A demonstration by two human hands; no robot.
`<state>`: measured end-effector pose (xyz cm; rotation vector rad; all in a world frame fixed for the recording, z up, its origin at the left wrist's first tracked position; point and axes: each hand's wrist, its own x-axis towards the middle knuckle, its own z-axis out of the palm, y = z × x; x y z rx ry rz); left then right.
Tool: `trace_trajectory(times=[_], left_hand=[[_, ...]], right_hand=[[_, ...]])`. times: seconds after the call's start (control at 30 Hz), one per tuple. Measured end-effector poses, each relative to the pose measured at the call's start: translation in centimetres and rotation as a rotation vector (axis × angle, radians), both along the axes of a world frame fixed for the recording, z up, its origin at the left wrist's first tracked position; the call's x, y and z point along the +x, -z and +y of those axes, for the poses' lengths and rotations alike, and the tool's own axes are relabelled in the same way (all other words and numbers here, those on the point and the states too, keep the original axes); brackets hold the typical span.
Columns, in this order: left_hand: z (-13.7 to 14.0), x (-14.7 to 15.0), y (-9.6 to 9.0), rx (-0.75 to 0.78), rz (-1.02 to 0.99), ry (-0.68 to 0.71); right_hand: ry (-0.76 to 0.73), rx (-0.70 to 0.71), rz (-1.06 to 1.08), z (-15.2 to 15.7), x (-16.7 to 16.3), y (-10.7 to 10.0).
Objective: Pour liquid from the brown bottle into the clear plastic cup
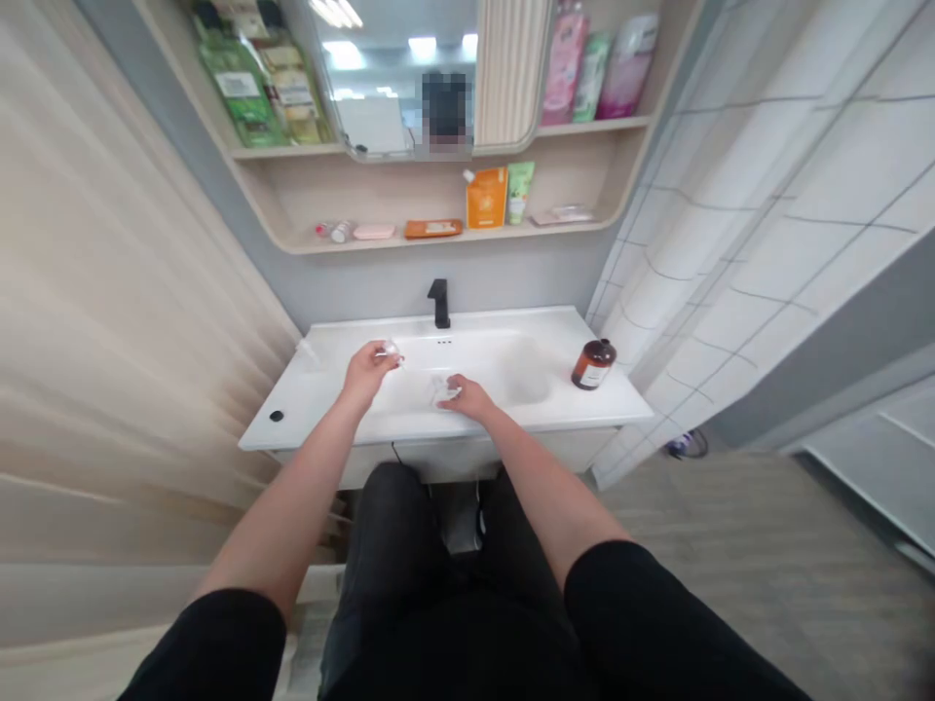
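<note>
Over the left part of the white sink point(511, 375), my left hand point(367, 370) pinches a small clear piece point(392, 349), its exact kind too small to make out. Lower and to the right, my right hand point(467, 397) has its fingers closed on a clear, whitish object point(442, 391) that looks like transparent plastic. The two hands are apart, with the black faucet point(439, 304) behind and between them.
A brown bottle point(594, 364) stands on the counter's right side. A black round piece point(276, 416) lies at the counter's left front. Above hangs a mirror cabinet with a shelf point(351, 245) of toiletries, including an orange pouch point(487, 199). Curtains flank both sides.
</note>
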<state>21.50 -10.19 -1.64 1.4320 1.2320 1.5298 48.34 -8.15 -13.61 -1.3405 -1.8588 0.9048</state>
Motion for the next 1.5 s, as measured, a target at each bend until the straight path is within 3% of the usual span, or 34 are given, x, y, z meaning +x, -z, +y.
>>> trace_trajectory(times=[0.1, 0.23, 0.47, 0.63, 0.8, 0.93, 1.27, 1.5], left_hand=[[-1.1, 3.6, 1.5, 0.052, -0.129, 0.013], [-1.4, 5.6, 3.7, 0.026, -0.145, -0.056], [0.2, 6.3, 5.4, -0.025, 0.027, -0.050], [0.6, 6.7, 7.9, -0.076, 0.155, 0.025], [0.3, 7.0, 10.3, -0.079, 0.068, 0.062], [0.7, 6.9, 10.9, -0.091, 0.003, 0.127], [0.8, 6.3, 11.5, -0.189, -0.176, 0.128], [1.1, 6.5, 11.8, -0.113, -0.073, 0.092]], right_hand=[[-0.020, 0.011, -0.018, -0.2, 0.1, 0.0], [-0.046, 0.009, -0.025, -0.3, 0.2, -0.2], [-0.051, 0.004, 0.012, -0.3, 0.0, -0.5], [-0.049, 0.013, 0.064, -0.3, 0.1, -0.5], [-0.047, 0.024, 0.008, -0.2, 0.1, -0.6], [-0.058, 0.027, 0.000, -0.1, 0.1, -0.7], [-0.023, -0.029, 0.034, -0.4, 0.2, -1.0], [-0.018, -0.025, 0.024, -0.4, 0.2, -1.0]])
